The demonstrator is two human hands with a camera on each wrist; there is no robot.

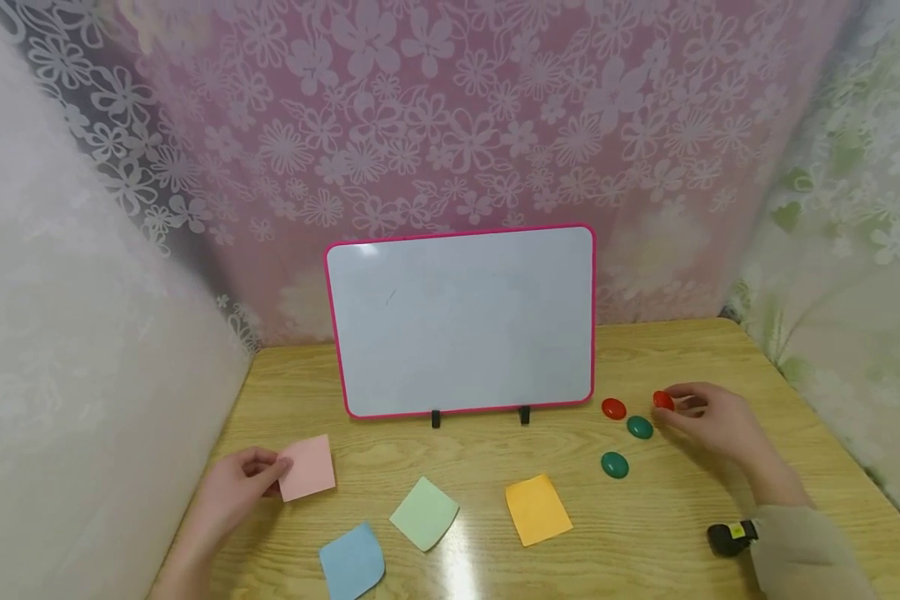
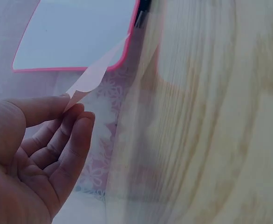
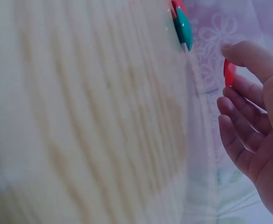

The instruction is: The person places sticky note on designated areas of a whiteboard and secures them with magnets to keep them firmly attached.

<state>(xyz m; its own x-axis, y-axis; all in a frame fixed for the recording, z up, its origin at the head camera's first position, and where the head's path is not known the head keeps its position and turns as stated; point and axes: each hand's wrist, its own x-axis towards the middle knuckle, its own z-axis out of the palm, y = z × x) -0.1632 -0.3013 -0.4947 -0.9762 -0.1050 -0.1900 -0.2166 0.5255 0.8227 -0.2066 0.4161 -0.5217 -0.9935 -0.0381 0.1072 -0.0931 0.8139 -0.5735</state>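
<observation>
My left hand pinches a pink sticky note by its left edge between thumb and fingers. In the left wrist view the pink note is lifted and slightly bent. At the right, my right hand holds a red round magnet between thumb and fingers. The same red magnet shows edge-on in the right wrist view. Beside that hand lie another red magnet and two green ones, a nearer green magnet and a farther green magnet.
A whiteboard with a pink frame stands upright at the back on black feet. On the wooden table lie a green note, a blue note and an orange note. Patterned curtains enclose the table.
</observation>
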